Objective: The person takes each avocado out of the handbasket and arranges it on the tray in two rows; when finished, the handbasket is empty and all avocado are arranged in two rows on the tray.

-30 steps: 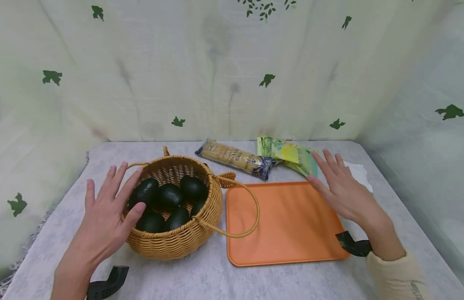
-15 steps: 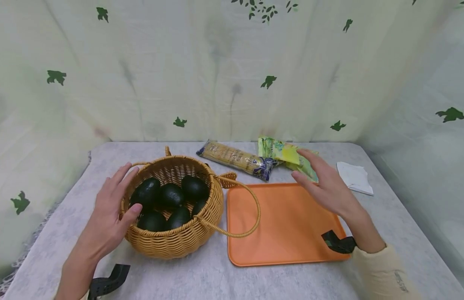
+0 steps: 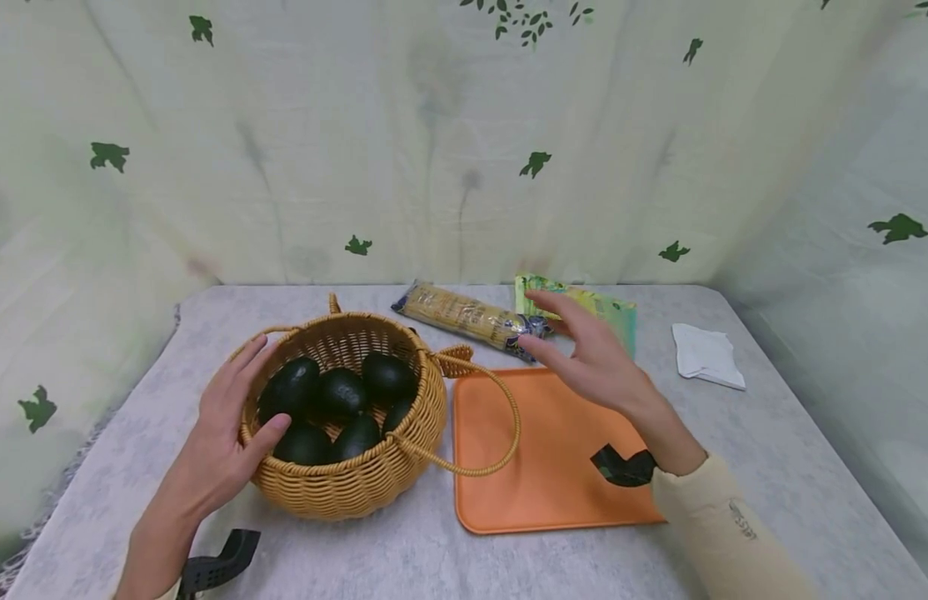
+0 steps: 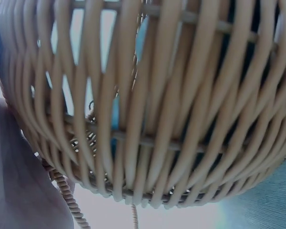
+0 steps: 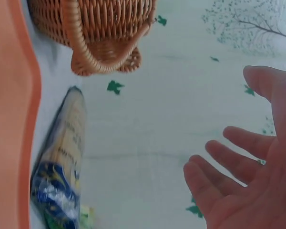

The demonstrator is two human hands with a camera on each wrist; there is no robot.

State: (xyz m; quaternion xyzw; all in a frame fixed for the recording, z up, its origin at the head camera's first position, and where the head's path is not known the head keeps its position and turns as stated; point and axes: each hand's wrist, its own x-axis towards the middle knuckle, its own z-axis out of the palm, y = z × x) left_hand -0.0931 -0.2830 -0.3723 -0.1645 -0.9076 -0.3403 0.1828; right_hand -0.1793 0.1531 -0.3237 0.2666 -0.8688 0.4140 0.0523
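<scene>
A woven wicker basket holding several dark green avocados stands on the table at left. My left hand rests against the basket's left rim, thumb over the edge and fingers along the outside; the left wrist view is filled by the basket wall. An orange tray lies to the basket's right. My right hand hovers open above the tray's far edge, fingers spread, near a long noodle packet and a green-yellow packet. It holds nothing.
A folded white cloth lies at the back right of the grey table. The basket's loose handle droops over the tray's left edge. A leaf-printed curtain closes in the back and sides.
My right hand has swept left from the tray's right side to above its far edge near the packets. My left hand has settled closer onto the basket's rim.
</scene>
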